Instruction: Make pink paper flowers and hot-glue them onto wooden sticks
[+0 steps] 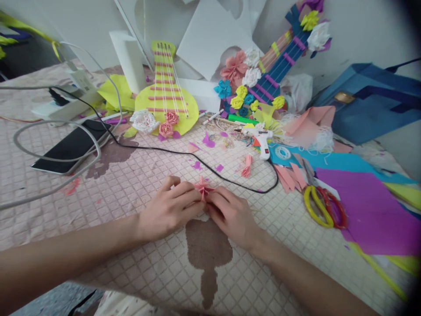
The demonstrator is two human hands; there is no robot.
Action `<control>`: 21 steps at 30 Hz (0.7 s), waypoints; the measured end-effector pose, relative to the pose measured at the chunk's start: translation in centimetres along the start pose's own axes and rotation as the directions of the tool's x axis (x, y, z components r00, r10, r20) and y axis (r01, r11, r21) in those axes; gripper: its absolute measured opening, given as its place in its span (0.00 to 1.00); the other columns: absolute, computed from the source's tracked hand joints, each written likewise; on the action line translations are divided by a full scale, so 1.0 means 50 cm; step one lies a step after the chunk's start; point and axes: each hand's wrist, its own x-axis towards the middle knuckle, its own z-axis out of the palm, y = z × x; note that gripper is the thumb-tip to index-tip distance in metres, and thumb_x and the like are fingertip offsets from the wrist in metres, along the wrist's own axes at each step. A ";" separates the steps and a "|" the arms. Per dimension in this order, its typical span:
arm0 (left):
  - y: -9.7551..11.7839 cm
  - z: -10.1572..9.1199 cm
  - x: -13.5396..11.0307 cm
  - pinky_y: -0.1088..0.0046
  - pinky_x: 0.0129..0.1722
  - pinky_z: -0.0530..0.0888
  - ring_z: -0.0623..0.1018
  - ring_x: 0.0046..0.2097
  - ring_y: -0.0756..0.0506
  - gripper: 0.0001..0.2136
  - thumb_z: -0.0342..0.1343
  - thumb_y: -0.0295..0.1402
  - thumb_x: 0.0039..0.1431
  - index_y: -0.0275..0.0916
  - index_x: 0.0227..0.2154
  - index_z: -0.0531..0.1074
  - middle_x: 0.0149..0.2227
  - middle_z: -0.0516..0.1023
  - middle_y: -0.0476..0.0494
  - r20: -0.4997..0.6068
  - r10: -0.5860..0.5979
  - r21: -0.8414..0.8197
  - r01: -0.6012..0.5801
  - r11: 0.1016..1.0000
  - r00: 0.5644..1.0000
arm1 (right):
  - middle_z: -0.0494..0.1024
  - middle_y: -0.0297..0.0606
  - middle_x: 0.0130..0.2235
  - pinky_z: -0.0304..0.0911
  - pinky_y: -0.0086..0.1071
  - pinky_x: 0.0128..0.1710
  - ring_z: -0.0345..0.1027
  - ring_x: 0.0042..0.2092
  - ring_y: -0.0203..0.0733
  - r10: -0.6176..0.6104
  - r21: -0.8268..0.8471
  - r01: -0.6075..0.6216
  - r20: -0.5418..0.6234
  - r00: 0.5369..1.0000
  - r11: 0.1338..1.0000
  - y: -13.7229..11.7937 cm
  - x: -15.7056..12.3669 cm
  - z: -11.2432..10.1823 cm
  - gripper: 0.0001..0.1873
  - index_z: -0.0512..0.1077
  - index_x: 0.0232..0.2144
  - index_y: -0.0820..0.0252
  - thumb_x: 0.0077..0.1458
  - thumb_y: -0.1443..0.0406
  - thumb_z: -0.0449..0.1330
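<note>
Near the middle of the tabletop (126, 195), the left hand (174, 204) and right hand (233, 213) pinch a pink flower (203, 188) between them, petal shaping apparently being the step in hand, the next move probably calling for light, even pressure to spread its folds.

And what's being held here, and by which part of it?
A pink paper flower, pinched low on its sides by the left hand and right hand.

Craft corner (paper scraps (208, 140) about), glue gun (264, 144), scissors (317, 191), flower-trimmed yellow model guitar (166, 97)
</note>
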 end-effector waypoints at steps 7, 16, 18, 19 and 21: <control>-0.001 -0.003 -0.003 0.65 0.38 0.62 0.72 0.39 0.46 0.08 0.47 0.25 0.65 0.38 0.39 0.72 0.34 0.78 0.47 0.033 0.016 0.057 -0.018 0.998 0.999 | 0.75 0.39 0.41 0.68 0.32 0.38 0.71 0.41 0.40 -0.011 -0.021 0.011 -0.003 1.000 1.000 0.001 -0.001 0.004 0.08 0.70 0.40 0.59 0.62 0.65 0.52; 0.001 0.010 -0.007 0.65 0.41 0.64 0.72 0.40 0.46 0.07 0.46 0.28 0.66 0.37 0.39 0.70 0.37 0.77 0.44 0.032 -0.063 0.009 0.063 0.998 0.997 | 0.73 0.41 0.39 0.68 0.32 0.35 0.69 0.40 0.40 -0.053 -0.073 0.051 -0.029 0.998 0.996 -0.007 0.002 0.001 0.08 0.70 0.38 0.60 0.63 0.66 0.51; 0.001 0.011 -0.006 0.64 0.40 0.64 0.72 0.40 0.45 0.06 0.47 0.28 0.66 0.36 0.39 0.69 0.37 0.77 0.44 0.032 -0.064 0.010 0.063 0.998 0.997 | 0.72 0.42 0.38 0.68 0.32 0.35 0.68 0.41 0.41 -0.063 -0.079 0.061 -0.015 0.998 0.995 -0.009 0.004 -0.002 0.10 0.71 0.36 0.60 0.63 0.67 0.50; 0.001 0.010 -0.005 0.64 0.40 0.64 0.72 0.40 0.45 0.06 0.48 0.28 0.65 0.36 0.39 0.69 0.38 0.77 0.44 0.033 -0.069 0.004 0.069 0.998 0.997 | 0.72 0.42 0.38 0.68 0.32 0.34 0.67 0.41 0.41 -0.064 -0.081 0.063 -0.011 0.998 0.995 -0.009 0.005 -0.003 0.10 0.71 0.36 0.60 0.63 0.67 0.49; 0.000 0.007 -0.003 0.65 0.39 0.63 0.72 0.40 0.45 0.05 0.50 0.28 0.65 0.37 0.39 0.70 0.38 0.77 0.46 0.037 -0.095 -0.018 0.096 0.995 0.995 | 0.73 0.42 0.38 0.68 0.32 0.33 0.67 0.40 0.41 -0.068 -0.086 0.067 -0.013 0.998 0.994 -0.010 0.006 -0.005 0.12 0.71 0.34 0.60 0.64 0.67 0.48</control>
